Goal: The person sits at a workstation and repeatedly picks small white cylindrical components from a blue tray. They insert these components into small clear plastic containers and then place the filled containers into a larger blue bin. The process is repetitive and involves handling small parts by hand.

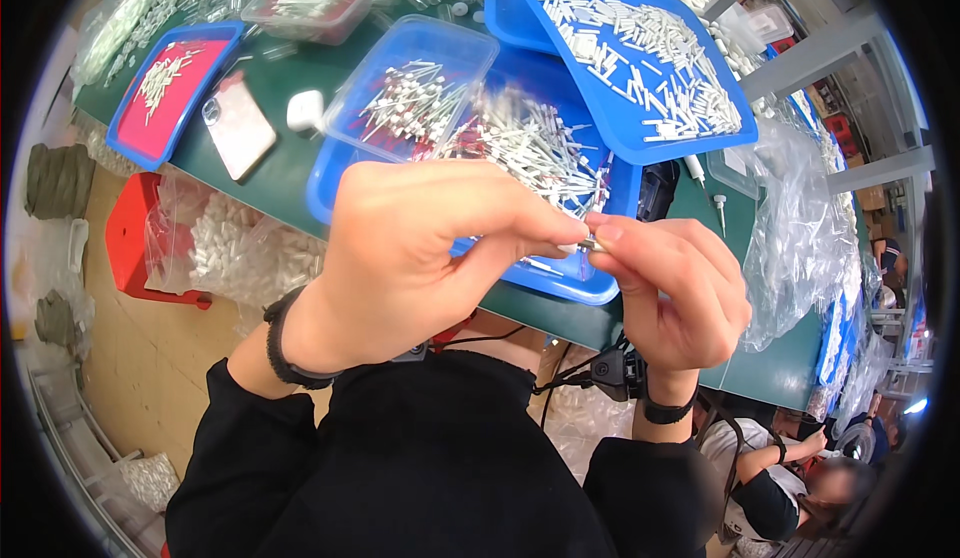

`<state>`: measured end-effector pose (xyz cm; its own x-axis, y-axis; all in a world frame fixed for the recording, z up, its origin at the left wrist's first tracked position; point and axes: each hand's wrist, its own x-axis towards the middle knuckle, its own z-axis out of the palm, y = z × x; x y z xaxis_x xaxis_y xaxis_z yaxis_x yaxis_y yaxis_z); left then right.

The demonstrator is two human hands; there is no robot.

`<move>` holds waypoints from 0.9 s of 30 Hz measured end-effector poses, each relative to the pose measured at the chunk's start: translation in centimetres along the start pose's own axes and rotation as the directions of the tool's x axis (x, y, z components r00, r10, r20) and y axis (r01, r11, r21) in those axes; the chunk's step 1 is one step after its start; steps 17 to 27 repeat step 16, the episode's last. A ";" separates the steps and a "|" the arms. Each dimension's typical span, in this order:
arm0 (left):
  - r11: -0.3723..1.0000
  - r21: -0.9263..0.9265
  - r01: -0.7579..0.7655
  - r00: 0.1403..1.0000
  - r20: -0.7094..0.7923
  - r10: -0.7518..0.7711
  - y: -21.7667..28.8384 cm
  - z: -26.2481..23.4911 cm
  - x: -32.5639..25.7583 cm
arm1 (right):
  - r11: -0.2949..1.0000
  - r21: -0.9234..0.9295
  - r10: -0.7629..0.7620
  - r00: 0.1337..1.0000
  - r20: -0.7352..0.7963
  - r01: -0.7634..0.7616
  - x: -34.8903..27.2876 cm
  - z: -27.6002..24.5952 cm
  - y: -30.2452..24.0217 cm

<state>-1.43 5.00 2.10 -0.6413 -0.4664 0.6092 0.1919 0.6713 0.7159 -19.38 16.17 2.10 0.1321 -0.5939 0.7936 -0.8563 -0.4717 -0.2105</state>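
My left hand (415, 243) and my right hand (685, 283) meet fingertip to fingertip over the near edge of a blue tray (325, 173). Both are closed in a pinch on a small slim part (588, 245), white and metallic, mostly hidden by the fingers. Whether it is one piece or two joined, I cannot tell. Behind my hands the tray holds a heap of thin white stick-like parts (545, 148) with metal ends. A clear plastic box (475, 53) rests tilted over the tray's left side, with more white-headed sticks in it.
Another blue tray (640, 148) with short white tubes leans over the heap's right side. To the left lie a phone (240, 128), a white case (305, 111) and a small blue-rimmed tray (150, 153). A clear bag (790, 248) is at right. Another person (770, 478) sits at lower right.
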 end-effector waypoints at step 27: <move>0.992 -0.032 0.122 0.992 0.044 -0.121 -0.7 -0.6 -0.3 | 0.973 0.103 0.199 0.978 0.063 -0.205 -0.1 0.4 0.5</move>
